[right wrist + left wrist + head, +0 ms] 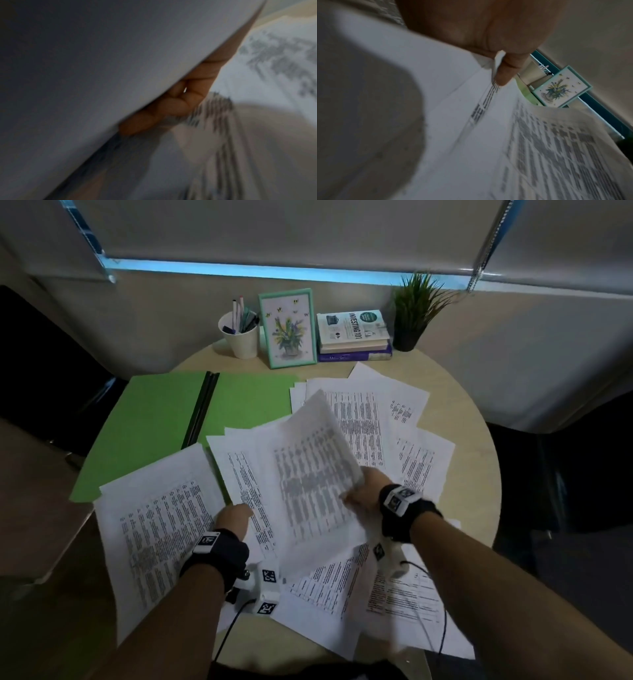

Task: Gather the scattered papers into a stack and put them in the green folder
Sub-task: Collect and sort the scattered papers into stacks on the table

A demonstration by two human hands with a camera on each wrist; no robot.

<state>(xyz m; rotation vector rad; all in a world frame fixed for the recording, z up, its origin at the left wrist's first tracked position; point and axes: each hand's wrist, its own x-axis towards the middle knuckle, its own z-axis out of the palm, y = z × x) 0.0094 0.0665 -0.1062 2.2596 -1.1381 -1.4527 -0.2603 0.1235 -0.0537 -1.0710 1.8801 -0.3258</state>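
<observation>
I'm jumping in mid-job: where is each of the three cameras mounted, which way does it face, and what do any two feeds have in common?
Head: worn on the head, looking forward and down at the round table, green folder and scattered papers; both forearms, left hand and right hand show.
Left wrist: looks along the left hand toward the far wall; its fingers pinch a paper's edge.
Right wrist: looks along the right hand; a lifted sheet fills the blurred view, curled fingers beside it.
Shared: head and left wrist both show the framed flower picture.

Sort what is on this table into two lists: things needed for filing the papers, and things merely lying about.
Needed: scattered papers; lifted sheet held by right hand; left hand; green folder.

Lying about: pen cup; framed picture; books; potted plant.
</observation>
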